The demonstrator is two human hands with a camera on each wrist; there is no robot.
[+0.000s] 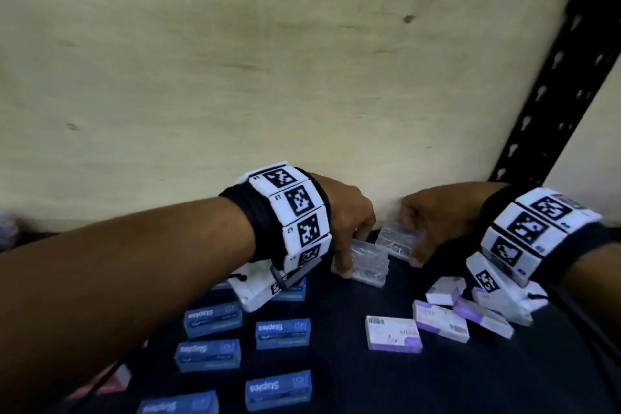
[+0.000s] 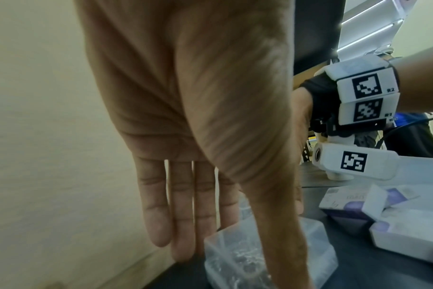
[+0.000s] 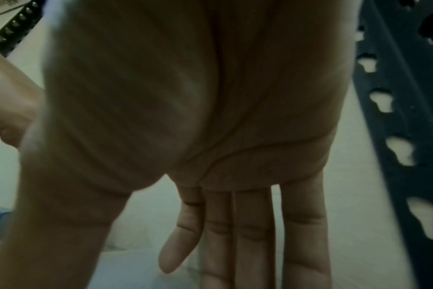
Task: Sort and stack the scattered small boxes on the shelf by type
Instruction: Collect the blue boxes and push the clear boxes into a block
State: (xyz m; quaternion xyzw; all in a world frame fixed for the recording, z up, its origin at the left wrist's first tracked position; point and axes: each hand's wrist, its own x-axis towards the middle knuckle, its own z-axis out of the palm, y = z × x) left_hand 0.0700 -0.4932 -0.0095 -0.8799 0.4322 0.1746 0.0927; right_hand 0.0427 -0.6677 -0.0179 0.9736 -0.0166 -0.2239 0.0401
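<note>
Blue cardboard staple boxes (image 1: 283, 333) lie scattered near our left forearm and white-and-purple cartons (image 1: 441, 320) beside our right wrist, on the dark shelf (image 1: 353, 380). Our left hand (image 1: 349, 222) pinches a clear plastic box (image 1: 364, 262) between thumb and straight fingers. Just beside it, our right hand (image 1: 433, 215) grips a second clear plastic box (image 1: 398, 239) by the cream wall (image 1: 235, 77).

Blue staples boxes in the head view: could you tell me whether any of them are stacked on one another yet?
No, the blue staples boxes lie singly, scattered flat on the dark shelf.
</note>
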